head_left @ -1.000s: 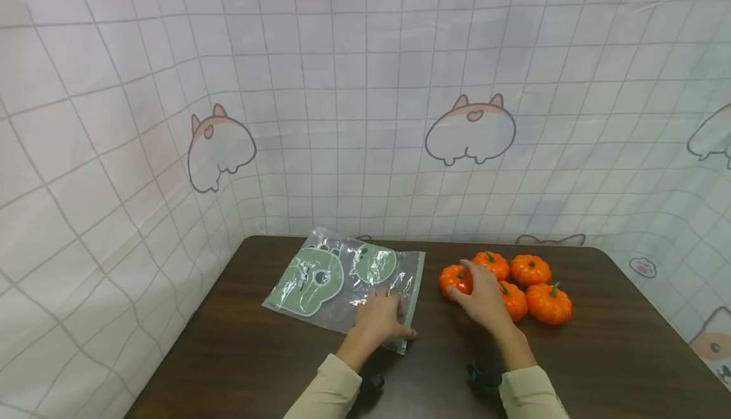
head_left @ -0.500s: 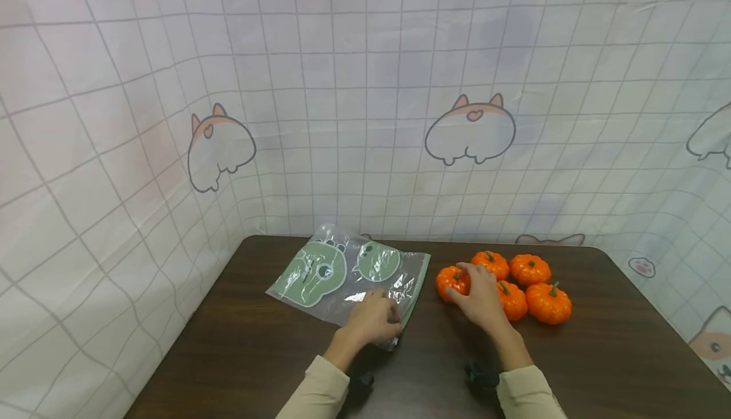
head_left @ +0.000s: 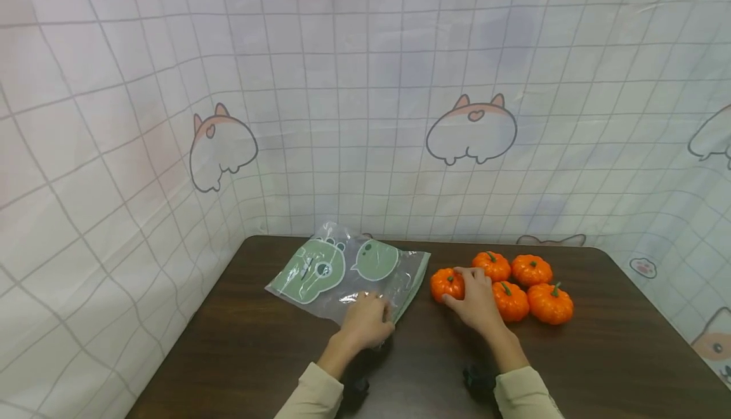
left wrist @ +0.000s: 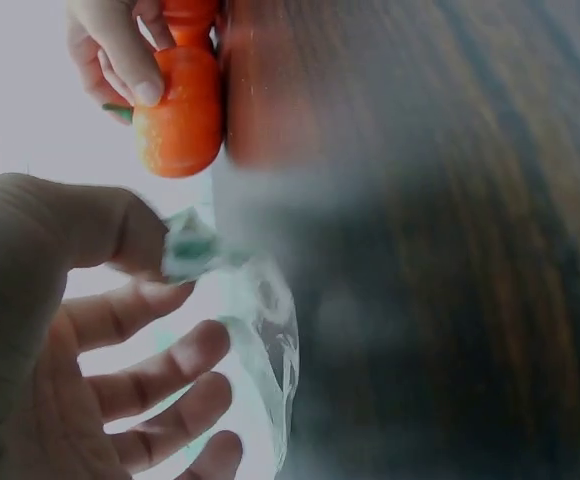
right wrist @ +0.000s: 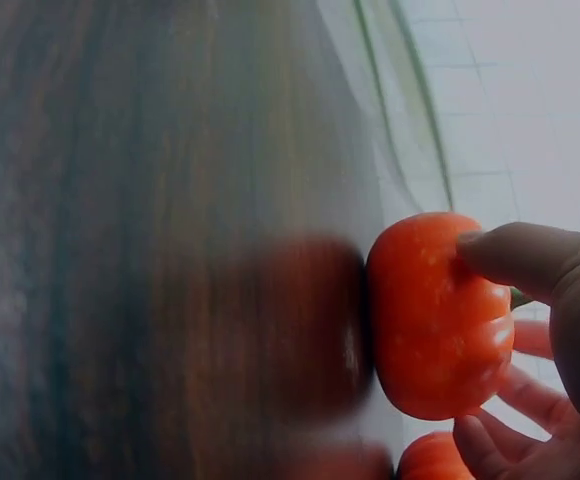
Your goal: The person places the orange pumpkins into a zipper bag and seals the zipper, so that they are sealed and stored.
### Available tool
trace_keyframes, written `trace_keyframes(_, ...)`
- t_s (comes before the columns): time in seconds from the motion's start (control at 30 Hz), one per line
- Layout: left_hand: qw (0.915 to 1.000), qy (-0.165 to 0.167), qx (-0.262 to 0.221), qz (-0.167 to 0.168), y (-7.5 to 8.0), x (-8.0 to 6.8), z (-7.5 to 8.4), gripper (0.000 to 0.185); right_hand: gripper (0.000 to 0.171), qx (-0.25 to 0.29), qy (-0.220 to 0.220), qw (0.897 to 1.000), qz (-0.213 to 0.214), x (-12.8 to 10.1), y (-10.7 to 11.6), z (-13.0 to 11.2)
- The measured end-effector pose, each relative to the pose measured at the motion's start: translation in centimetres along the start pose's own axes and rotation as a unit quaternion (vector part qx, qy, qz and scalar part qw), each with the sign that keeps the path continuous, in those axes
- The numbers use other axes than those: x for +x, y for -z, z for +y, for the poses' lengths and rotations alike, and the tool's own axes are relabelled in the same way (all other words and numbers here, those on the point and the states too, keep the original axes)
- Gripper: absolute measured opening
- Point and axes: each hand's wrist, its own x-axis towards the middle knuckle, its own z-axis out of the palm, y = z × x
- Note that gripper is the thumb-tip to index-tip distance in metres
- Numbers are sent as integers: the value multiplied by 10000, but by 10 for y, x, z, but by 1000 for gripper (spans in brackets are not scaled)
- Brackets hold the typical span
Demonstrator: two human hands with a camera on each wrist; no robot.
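A clear plastic zip bag (head_left: 374,285) with green cartoon prints lies at the left of the table, its green-edged mouth facing right. At the near corner of that mouth is my left hand (head_left: 367,322); thumb and forefinger pinch the bag's corner (left wrist: 190,247) while the other fingers spread loosely. My right hand (head_left: 478,301) grips a small orange pumpkin (head_left: 445,285) with a green stem, just right of the bag. Thumb on one side, fingers on the other, it holds the pumpkin (right wrist: 435,315) close to the tabletop. In the right wrist view the bag's two green edges stand apart.
Several more orange pumpkins (head_left: 549,305) sit grouped to the right of my right hand. The dark wooden table (head_left: 245,349) meets a white gridded cloth (head_left: 354,120) with cartoon dogs at its back and sides.
My right hand has moved the pumpkin a little left, towards the bag. The left hand has drawn the bag's corner left and nearer, and the mouth edges have parted.
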Motion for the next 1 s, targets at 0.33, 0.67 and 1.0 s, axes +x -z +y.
trace_keyframes(0.33,9950,168,-119,973,4,-2,1,11,73,64,-176,9990,-411,-3,2,-2)
trace_keyframes(0.67,9929,-37,-12,1188,2,2,4,18,75,188,-151,9979,-598,-3,4,2)
trace_keyframes(1.0,9948,188,113,995,0,2,4,26,79,178,-76,9977,-655,-2,4,4)
